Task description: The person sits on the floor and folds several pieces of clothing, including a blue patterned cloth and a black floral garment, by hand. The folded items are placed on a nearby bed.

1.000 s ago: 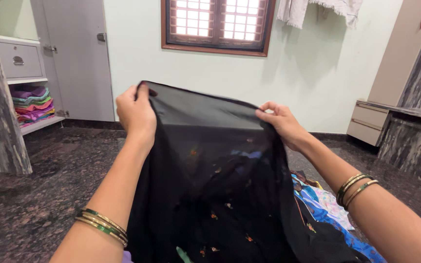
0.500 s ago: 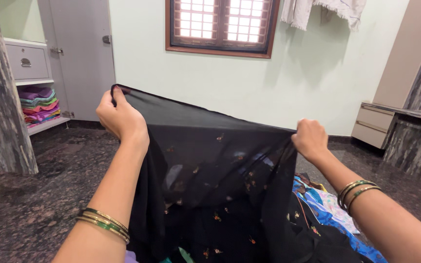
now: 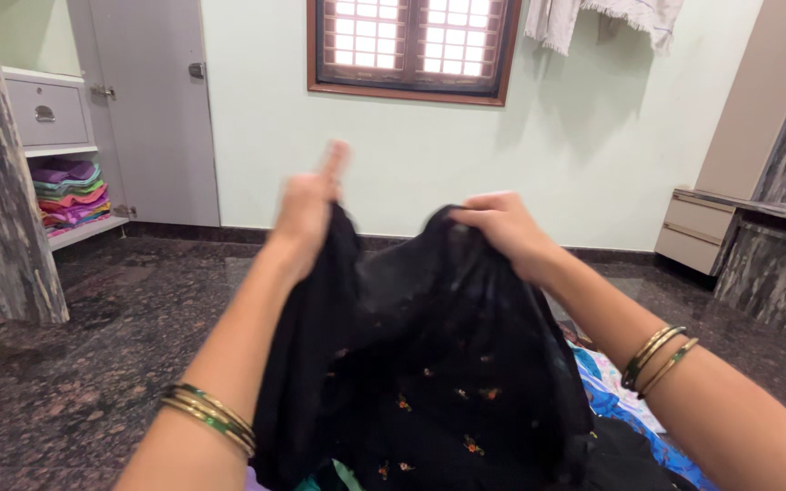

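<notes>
Both the left hand [image 3: 307, 214] and the right hand [image 3: 502, 227] pinch the upper edge of the thin black fabric with small embroidered motifs [image 3: 429, 364], fingers clamped, held close together below the wooden-framed window [image 3: 411, 45], so the cloth hangs bunched, seemingly mid-fold.

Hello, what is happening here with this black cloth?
A person holds up a black garment with small embroidered motifs, gripping its top edge in both hands. The left hand and right hand are close together, so the fabric bunches and sags between them. Both wrists wear gold and green bangles. Blue patterned cloth lies beneath on the dark stone floor. A shelf at the left holds folded colourful clothes.
</notes>
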